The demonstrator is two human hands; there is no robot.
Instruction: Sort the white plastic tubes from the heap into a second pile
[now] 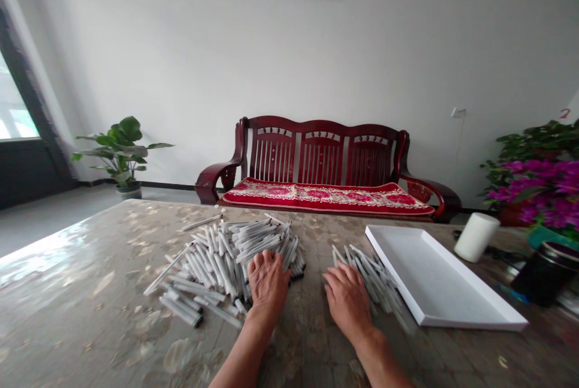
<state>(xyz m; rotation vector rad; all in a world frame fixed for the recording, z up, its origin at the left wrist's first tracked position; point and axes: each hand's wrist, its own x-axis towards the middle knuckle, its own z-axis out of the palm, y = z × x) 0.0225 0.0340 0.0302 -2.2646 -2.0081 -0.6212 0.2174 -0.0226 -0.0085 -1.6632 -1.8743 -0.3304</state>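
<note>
Two bare hands lie flat on the table (90, 291), a little apart. Left hand (268, 282) rests, fingers spread, on the near edge of the big pile of white pens (226, 255). Right hand (347, 297) touches the small pile of pens (373, 276), just beside the white tray (443, 285). Neither hand grips anything.

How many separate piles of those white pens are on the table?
2. The big pile lies under the left hand; the smaller pile lies under the right hand, beside the white tray. More pens may be hidden beneath the hands.
</note>
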